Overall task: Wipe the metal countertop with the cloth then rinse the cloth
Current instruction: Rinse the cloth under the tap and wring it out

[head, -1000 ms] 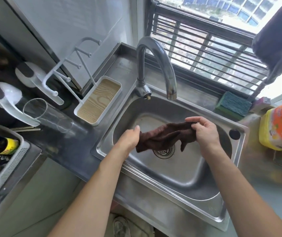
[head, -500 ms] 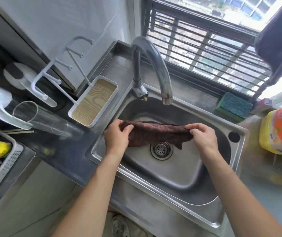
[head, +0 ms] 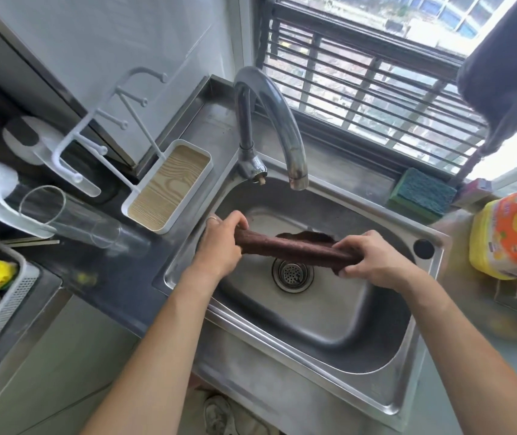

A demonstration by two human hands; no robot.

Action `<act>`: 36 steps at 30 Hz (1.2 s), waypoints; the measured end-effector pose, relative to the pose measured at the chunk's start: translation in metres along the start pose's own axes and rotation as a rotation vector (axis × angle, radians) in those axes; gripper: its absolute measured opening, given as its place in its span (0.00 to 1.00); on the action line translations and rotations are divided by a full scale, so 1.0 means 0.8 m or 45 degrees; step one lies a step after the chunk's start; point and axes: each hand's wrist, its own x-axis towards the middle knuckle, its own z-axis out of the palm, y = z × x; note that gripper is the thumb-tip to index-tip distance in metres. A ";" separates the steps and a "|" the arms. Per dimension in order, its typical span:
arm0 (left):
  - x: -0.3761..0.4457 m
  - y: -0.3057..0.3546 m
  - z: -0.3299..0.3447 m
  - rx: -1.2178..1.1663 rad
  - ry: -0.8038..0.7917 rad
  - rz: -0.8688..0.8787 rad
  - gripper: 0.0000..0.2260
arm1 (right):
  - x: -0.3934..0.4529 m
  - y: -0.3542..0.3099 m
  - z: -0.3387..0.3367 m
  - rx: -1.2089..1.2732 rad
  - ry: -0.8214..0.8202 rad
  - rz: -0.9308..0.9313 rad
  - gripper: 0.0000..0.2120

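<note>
Over the stainless steel sink basin (head: 329,321), the left hand (head: 219,246) and right hand (head: 373,262) are each curling their fingers tightly around one end of the rolled dark brown cloth (head: 291,248). The cloth is hanging taut between them, just above the round metal drain strainer (head: 293,273). Beyond, the curved chrome faucet (head: 269,127) is arching over the basin.

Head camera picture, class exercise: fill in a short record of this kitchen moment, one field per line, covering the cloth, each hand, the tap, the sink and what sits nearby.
cloth: brown cloth, rolled into a long bundle, held over the sink
left hand: left hand grips the cloth's left end
right hand: right hand grips the cloth's right end
tap: tap, no water visibly running
sink: metal sink, drain uncovered
nearby: sponge by the window; glass lying on its side to the left
</note>
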 end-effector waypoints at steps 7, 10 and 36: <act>0.002 -0.012 -0.004 0.046 0.118 -0.011 0.03 | -0.005 0.014 -0.004 -0.043 0.170 -0.100 0.17; 0.002 0.000 -0.002 -0.087 0.046 -0.058 0.06 | -0.011 -0.003 0.006 0.189 0.146 -0.107 0.23; -0.020 0.029 0.032 -0.470 0.257 0.460 0.13 | 0.016 -0.071 0.095 0.285 0.568 -0.500 0.21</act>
